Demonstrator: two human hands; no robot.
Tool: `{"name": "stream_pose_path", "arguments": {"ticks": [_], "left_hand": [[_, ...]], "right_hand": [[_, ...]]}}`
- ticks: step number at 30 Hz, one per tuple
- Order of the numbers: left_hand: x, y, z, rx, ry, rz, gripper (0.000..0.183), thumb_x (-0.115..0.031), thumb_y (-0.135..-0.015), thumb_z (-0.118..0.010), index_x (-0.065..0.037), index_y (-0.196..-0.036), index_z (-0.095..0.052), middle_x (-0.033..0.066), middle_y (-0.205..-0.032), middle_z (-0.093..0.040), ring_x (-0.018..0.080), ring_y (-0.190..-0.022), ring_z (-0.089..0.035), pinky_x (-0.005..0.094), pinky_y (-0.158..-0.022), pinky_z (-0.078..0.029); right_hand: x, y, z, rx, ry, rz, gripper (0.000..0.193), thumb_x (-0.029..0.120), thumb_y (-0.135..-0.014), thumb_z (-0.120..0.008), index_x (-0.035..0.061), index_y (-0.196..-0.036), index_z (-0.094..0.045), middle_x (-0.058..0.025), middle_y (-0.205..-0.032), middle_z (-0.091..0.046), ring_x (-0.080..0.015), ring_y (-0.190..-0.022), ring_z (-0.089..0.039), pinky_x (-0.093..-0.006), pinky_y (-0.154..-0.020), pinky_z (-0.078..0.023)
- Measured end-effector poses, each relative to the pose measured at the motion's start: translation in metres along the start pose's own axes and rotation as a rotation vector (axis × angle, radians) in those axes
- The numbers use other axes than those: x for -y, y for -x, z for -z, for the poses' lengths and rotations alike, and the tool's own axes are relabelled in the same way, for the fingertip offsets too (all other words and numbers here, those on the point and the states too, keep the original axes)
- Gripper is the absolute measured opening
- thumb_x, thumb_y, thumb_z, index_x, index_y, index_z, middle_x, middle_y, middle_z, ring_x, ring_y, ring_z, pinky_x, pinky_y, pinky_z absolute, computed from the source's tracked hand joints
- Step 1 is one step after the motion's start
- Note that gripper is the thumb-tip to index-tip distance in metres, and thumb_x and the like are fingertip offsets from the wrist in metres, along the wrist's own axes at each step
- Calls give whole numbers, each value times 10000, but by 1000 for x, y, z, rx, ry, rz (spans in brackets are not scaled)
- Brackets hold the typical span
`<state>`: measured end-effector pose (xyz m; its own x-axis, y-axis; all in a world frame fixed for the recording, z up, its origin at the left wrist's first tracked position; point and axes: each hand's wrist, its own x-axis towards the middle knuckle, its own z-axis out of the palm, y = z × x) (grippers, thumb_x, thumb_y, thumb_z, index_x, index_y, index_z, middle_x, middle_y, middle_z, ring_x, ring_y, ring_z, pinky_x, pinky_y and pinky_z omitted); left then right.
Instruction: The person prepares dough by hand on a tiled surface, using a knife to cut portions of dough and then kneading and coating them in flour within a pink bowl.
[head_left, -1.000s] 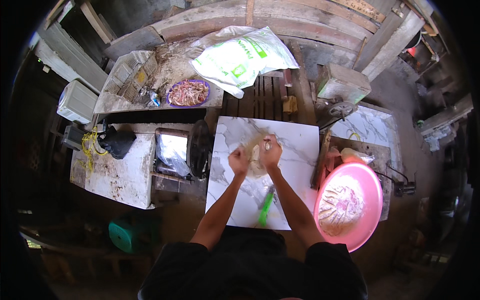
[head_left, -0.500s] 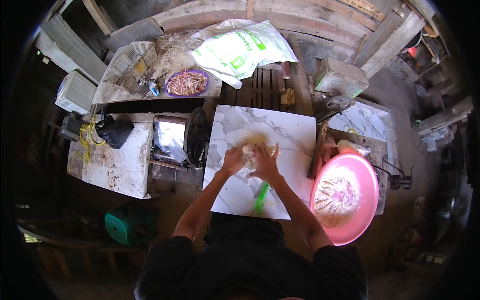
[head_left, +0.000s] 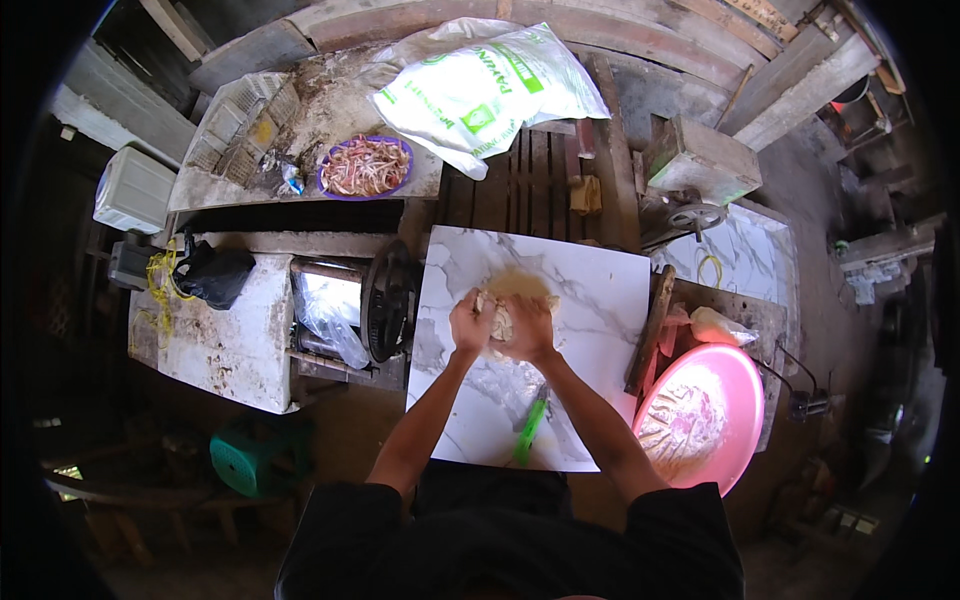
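A pale lump of dough (head_left: 503,322) lies on a white marble-patterned board (head_left: 595,350) in front of me, between my two hands. My left hand (head_left: 470,320) curls round its left side. From the right, my right hand (head_left: 527,328) presses onto it, fingers close together and partly hidden. Beyond the hands a tan powdery patch (head_left: 520,283) covers the board. Nearer my body lies a knife with a bright green handle (head_left: 531,432).
Right of the board stands a pink basin (head_left: 752,430) holding floured strips. A hand-wheel machine (head_left: 388,300) stands at the left. Behind are a purple-rimmed plate (head_left: 408,172) of reddish-white pieces and a white sack (head_left: 500,90). A green stool (head_left: 238,462) sits low left.
My right hand's fingers and thumb, spread apart before, have drawn together on the dough. My left hand stays at its side. The whole view has shifted slightly.
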<state>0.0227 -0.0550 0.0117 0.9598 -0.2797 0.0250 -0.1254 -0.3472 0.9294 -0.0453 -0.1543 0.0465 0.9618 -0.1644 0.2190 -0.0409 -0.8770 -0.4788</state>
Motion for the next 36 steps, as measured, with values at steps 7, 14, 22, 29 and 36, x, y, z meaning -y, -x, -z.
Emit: {"name": "stream_pose_path", "arguments": {"ticks": [7,14,22,29,36], "left_hand": [[-16,-34,-14,-263,557,151,249,-206,-848,-450,-29,-678,-494,-8,-616,-489,75,-573,-436,241,-511,-376],[-70,-47,21,-128,752,-174,187,-151,-862,-381,-15,-867,-509,51,-815,-549,104,-746,-465,243,-694,-377],[-49,-35,6,0,-160,-475,323,-197,-631,-564,-38,-911,-579,130,-987,-531,337,-972,-447,407,-873,-347],[-34,-20,-8,-139,-212,-387,280,-219,-642,-558,-69,-879,-576,105,-921,-544,295,-918,-473,420,-828,-319],[-16,-6,-5,-136,-285,-353,174,-181,-687,-495,-65,-808,-543,89,-812,-548,277,-847,-486,407,-778,-311]], "right_hand": [[-13,-26,-22,-194,-107,-243,477,284,-502,-694,79,-902,-533,-111,-866,-572,-275,-796,-535,-386,-715,-393],[11,-44,-17,-834,-1098,-388,398,134,-655,-646,40,-987,-448,-63,-840,-526,-159,-758,-523,-272,-740,-404],[-12,-12,-10,-602,-871,-241,410,88,-736,-583,27,-1108,-425,-125,-1048,-474,-202,-957,-469,-300,-834,-382],[-8,-23,7,-293,-507,-309,245,135,-692,-568,27,-911,-558,-146,-909,-573,-308,-858,-537,-343,-777,-427],[14,-30,-14,-369,-211,-555,199,251,-686,-567,53,-688,-578,-148,-666,-576,-326,-629,-559,-380,-587,-453]]}}
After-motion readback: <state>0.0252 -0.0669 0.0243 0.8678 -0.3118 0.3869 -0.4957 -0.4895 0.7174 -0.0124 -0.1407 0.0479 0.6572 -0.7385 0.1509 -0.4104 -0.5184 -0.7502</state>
